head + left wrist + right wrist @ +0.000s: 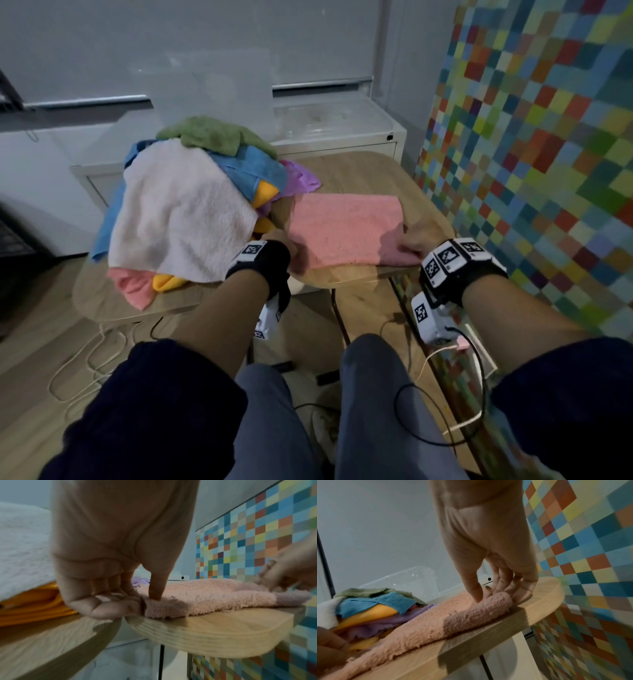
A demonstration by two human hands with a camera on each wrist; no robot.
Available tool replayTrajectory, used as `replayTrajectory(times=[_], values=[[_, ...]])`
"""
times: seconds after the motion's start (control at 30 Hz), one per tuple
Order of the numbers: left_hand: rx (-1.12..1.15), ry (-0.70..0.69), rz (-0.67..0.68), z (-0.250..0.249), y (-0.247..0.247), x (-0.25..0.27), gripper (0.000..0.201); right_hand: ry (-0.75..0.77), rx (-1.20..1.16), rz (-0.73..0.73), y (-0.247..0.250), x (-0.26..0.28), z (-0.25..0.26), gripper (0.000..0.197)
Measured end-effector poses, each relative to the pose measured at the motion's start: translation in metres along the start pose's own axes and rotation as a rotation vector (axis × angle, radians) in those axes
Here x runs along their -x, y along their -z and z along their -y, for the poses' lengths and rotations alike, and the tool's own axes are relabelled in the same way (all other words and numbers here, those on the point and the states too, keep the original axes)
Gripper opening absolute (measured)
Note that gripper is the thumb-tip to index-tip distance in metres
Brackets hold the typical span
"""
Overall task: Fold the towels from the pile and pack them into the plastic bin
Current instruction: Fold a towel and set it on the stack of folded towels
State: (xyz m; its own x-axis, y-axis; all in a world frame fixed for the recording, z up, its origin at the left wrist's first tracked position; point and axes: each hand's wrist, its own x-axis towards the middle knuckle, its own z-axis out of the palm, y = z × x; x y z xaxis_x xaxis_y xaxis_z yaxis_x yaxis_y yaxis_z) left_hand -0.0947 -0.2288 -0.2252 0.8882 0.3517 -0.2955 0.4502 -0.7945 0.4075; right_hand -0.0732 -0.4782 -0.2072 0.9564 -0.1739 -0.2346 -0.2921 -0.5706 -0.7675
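A pink towel [342,228] lies folded flat on the right wooden table [370,171]. My left hand [279,240] pinches its near left corner [154,607] between thumb and curled fingers. My right hand [416,241] pinches the near right corner [498,601], thumb on top and fingers curled beneath. A pile of towels [185,205] sits on the left, white on top, with green, blue, yellow, purple and pink ones around it. The clear plastic bin [329,120] stands on a white cabinet behind the table.
A wall of coloured squares [534,137] runs close along the right side of the table. A second wooden table [113,301] on the left holds the pile. Cables lie on the wooden floor [85,359] below. My knees are under the table's near edge.
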Motion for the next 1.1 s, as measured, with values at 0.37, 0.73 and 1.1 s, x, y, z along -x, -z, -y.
replayTrajectory(times=[0.37, 0.73, 1.1], values=[[0.389, -0.143, 0.006, 0.001, 0.019, 0.008, 0.013, -0.172, -0.187, 0.182, 0.023, 0.019, 0.001, 0.020], [0.089, -0.317, 0.069, 0.010, 0.008, 0.017, 0.013, 0.132, 0.388, -0.008, 0.013, 0.033, -0.019, 0.028], [-0.227, -0.642, 0.150, -0.021, -0.017, 0.047, 0.060, 0.661, 0.952, 0.305, -0.035, 0.062, 0.012, 0.050]])
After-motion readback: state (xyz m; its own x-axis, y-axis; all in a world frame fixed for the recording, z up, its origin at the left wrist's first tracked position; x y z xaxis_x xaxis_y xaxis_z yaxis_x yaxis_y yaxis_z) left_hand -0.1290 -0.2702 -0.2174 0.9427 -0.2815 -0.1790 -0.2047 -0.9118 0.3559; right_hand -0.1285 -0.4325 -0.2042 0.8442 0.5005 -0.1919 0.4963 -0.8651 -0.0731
